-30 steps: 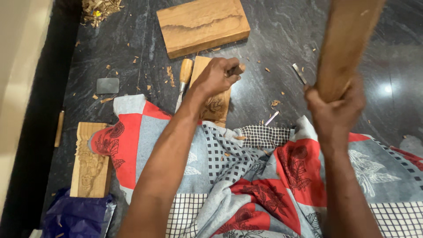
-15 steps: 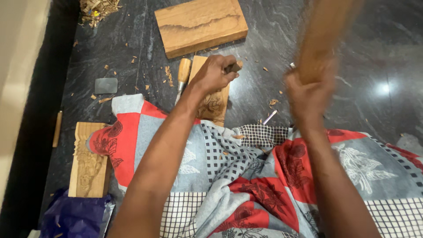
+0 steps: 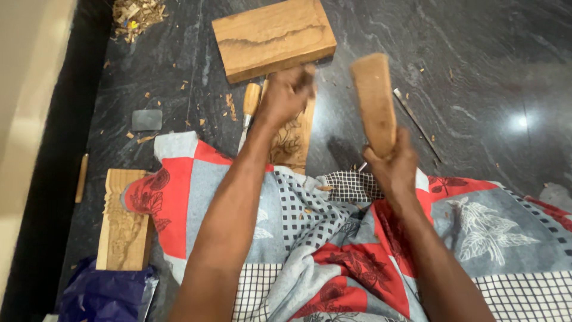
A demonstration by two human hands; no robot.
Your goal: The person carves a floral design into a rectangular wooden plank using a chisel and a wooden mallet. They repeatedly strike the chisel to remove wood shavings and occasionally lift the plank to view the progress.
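Gripping wooden mallet (image 3: 374, 101) tight in rt hand (image 3: 390, 164), lt hand (image 3: 286, 92) fisted, blurred, on carved wood panel (image 3: 292, 140)

Even indoor light; a bright glare spot on the polished dark floor (image 3: 518, 122) at right. Left hand (image 3: 286, 95) motion-blurred, wooden mallet (image 3: 374, 101) slightly soft with a faint shadow beneath. Left edge overexposed.

Dark stone floor (image 3: 476, 71) bears wood blocks (image 3: 274, 37), shavings (image 3: 134, 12), patterned cloth (image 3: 333, 238).

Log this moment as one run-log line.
left hand: on carved wood strip | right hand: grips wooden mallet raised | floor: chips
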